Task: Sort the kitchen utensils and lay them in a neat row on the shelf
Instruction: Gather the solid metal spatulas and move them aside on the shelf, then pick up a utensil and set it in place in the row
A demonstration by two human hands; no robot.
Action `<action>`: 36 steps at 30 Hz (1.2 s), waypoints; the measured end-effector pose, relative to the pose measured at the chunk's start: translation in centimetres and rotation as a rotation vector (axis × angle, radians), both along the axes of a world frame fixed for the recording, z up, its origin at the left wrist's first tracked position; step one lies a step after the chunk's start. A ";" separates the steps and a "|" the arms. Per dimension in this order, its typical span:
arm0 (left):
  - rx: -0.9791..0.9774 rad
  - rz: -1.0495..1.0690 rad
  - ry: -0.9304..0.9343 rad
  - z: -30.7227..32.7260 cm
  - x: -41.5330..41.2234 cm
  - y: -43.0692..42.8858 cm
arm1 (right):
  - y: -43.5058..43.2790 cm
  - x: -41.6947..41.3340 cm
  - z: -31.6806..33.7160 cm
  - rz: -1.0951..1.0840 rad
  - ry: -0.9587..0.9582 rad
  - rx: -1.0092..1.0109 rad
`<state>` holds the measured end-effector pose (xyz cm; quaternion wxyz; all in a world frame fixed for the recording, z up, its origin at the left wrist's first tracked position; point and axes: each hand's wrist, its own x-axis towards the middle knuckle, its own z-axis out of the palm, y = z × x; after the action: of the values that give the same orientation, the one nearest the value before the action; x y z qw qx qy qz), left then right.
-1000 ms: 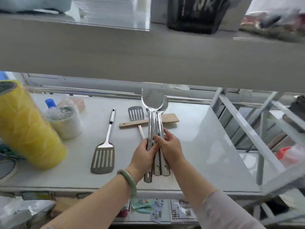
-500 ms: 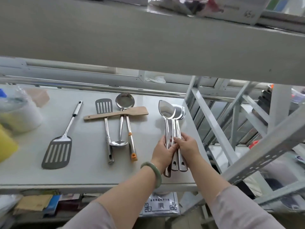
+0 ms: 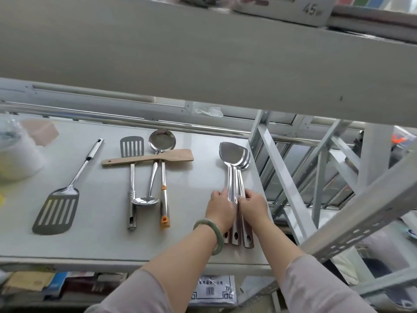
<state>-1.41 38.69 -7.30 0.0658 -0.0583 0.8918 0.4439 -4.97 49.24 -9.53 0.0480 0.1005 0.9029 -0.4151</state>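
Since a second ago we have carried the bundle of steel turners [image 3: 234, 175] from over the middle of the shelf [image 3: 101, 245] to its right end, and it now lies flat with the blades at twelve o'clock and the handle ends at six. Our left hand [image 3: 220, 207] and right hand [image 3: 253, 206] press in on the shafts from nine and three o'clock, fingers closed around the three stacked handles, squeezing them together.

At nine o'clock of the bundle the rest waits unsorted: a wooden spatula [image 3: 147, 158] lies crosswise over a small slotted turner [image 3: 132, 177], a ladle [image 3: 149, 186] and an orange-tipped skimmer [image 3: 163, 168]. Further toward nine o'clock a large slotted turner [image 3: 61, 204] lies alone, tilted.

We judge the main risk to be the shelf's right edge. The bundle sits close to it, beside the metal frame [image 3: 286, 177], so fanning the three turners apart toward three o'clock could push the outer one off. Polished steel on a smooth surface slides easily, and releasing both hands at once may let the stack roll or splay crooked. Spreading toward nine o'clock is safer, though we must stop short of the skimmer.
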 end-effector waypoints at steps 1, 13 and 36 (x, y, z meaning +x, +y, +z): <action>-0.065 0.010 0.006 -0.2 -0.2 0.1 | 0.0 0.0 0.2 0.005 -0.005 0.049; 0.040 -0.141 -0.067 1.0 0.8 -1.9 | -1.8 1.4 2.7 -0.097 0.020 0.174; -0.388 0.037 0.266 1.9 6.8 -32.3 | -20.5 2.4 4.9 0.280 -0.170 0.173</action>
<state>5.41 6.40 -5.44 -0.0730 -0.0269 0.9599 0.2693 -2.59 28.76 -4.64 0.1728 0.0122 0.9331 -0.3150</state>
